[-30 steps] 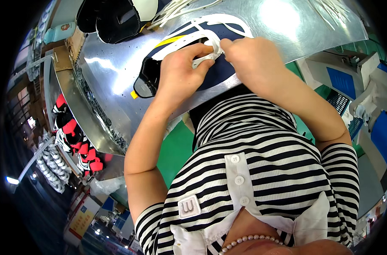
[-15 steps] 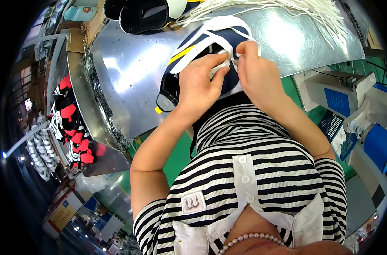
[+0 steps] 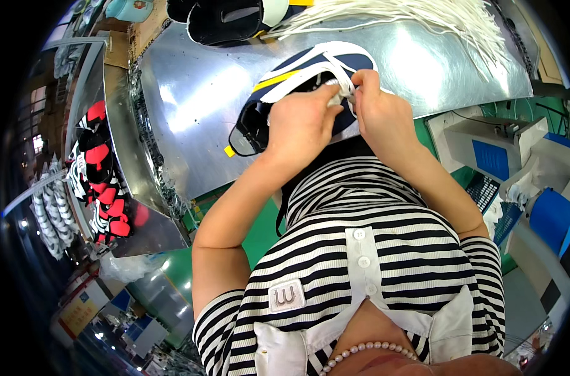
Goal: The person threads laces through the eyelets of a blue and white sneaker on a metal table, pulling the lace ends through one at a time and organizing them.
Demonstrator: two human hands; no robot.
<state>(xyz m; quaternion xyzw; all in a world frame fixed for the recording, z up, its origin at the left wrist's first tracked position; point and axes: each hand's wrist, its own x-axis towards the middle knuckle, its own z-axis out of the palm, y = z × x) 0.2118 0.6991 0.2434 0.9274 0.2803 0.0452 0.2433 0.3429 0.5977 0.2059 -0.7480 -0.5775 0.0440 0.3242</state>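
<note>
A navy and white shoe upper [image 3: 273,81] with a yellow stripe lies tilted on the metal table in front of me, its dark opening toward the left. My left hand [image 3: 299,125] rests over its near side, thumb and index finger pinching the white edge beside the opening. A white shoelace [image 3: 342,76] loops across the front of the upper. My right hand [image 3: 386,111] is closed by the eyelets, with fingertips pinching the lace close to the left fingertips. The exact spot between the fingertips is partly hidden.
A bundle of white laces [image 3: 416,14] lies along the far edge of the metal table [image 3: 184,141]. Other dark shoe uppers [image 3: 225,22] sit at the far left. Red, black and white uppers [image 3: 100,169] stand in a rack on the left. Blue and grey equipment [image 3: 491,156] is at right.
The upper has shifted slightly nearer to me in the picture. Both hands stay at the eyelets, the right fingertips now closer to the left ones.
</note>
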